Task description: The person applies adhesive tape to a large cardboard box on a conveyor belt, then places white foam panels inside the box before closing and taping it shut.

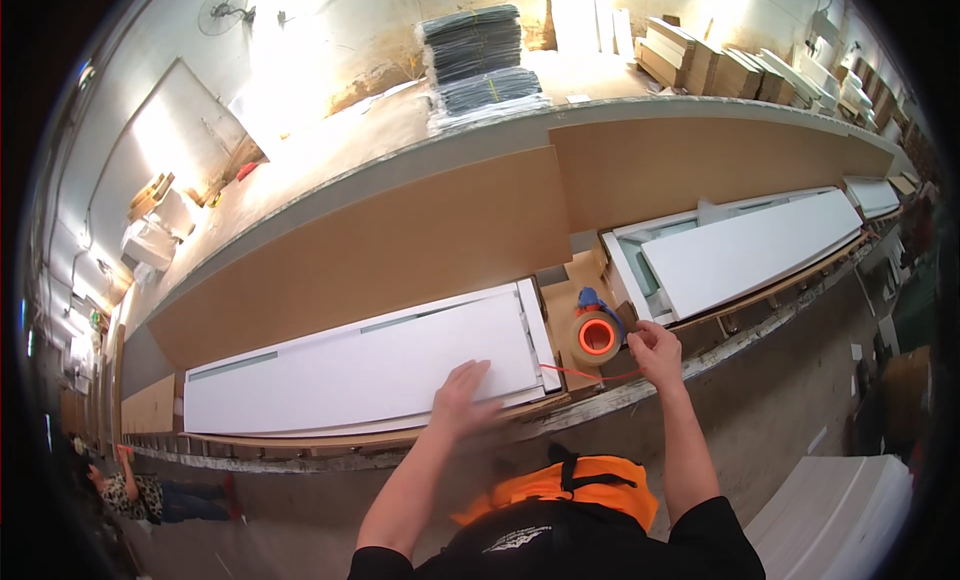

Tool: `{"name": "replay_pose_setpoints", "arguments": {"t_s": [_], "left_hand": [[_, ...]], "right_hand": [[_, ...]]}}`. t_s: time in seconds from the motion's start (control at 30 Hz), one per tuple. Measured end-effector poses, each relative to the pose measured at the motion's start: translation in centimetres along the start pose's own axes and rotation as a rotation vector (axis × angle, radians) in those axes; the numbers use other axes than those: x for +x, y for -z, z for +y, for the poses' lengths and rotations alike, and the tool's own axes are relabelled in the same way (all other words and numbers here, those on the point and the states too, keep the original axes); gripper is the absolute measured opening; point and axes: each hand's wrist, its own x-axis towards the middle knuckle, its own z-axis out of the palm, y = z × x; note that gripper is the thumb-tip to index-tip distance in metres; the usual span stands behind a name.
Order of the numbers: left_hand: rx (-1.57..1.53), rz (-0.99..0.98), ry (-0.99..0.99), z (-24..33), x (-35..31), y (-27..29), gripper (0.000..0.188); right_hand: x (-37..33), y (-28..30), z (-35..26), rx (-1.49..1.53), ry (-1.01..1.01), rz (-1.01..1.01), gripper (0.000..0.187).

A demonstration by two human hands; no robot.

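My left hand (pixel 463 401) is over the front edge of a long white panel (pixel 370 365), its fingers stretched out and partly smeared by motion. The panel lies on other white parts in an open cardboard box. My right hand (pixel 657 357) is closed, pinching a thin red cord (pixel 600 378) that runs left to the end of that box. Just left of the right hand stands a blue tape dispenser (pixel 588 299) with a roll of brown tape (pixel 583 355) on an orange hub. Whether my right fingers touch the dispenser, I cannot tell.
A second open box with a white panel (pixel 755 250) lies to the right on the same conveyor. Tall brown cardboard flaps (pixel 380 245) stand behind both boxes. White boards (pixel 830 510) are stacked at lower right. Another person (pixel 150 495) is at far left.
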Motion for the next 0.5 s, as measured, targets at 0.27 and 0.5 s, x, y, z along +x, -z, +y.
{"name": "replay_pose_setpoints", "arguments": {"t_s": [0.27,0.5], "left_hand": [[0.039,0.010,0.040,-0.2,-1.6,-1.3,0.055],[0.005,0.099,0.060,1.1,-1.0,-0.8,0.048]], "right_hand": [[-5.1,-6.6,-12.4,-0.069,0.558,-0.196,0.032],[-7.5,-8.6,-15.6,-0.123,0.804,-0.300,0.032]]}}
